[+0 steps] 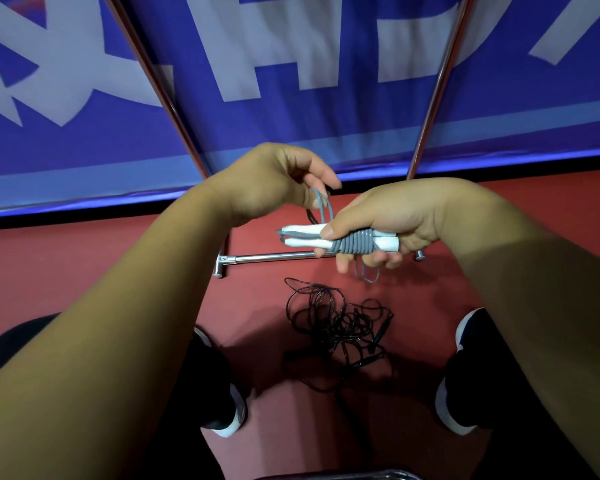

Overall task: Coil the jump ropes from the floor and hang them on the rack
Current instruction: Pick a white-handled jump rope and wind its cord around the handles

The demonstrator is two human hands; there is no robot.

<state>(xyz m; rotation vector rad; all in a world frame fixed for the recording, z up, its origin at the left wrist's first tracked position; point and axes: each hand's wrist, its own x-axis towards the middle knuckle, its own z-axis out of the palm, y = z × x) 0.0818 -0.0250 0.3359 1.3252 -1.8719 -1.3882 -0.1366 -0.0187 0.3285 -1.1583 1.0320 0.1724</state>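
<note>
My right hand (388,220) grips the two white handles of a grey jump rope (355,242), held side by side with grey cord wound round them in several turns. My left hand (278,183) pinches a loop of the same grey cord just above the handles' left ends. A short grey loop hangs below my right fingers. On the red floor between my feet lies a black jump rope (340,327) in a loose tangle, its black handles partly visible. The metal rack (274,257) stands just beyond, with its base bar on the floor and two slanted poles rising.
A blue banner (291,81) with large white letters hangs behind the rack. My dark shoes with white soles (229,403) (465,375) stand either side of the black rope. A metal rim shows at the bottom edge.
</note>
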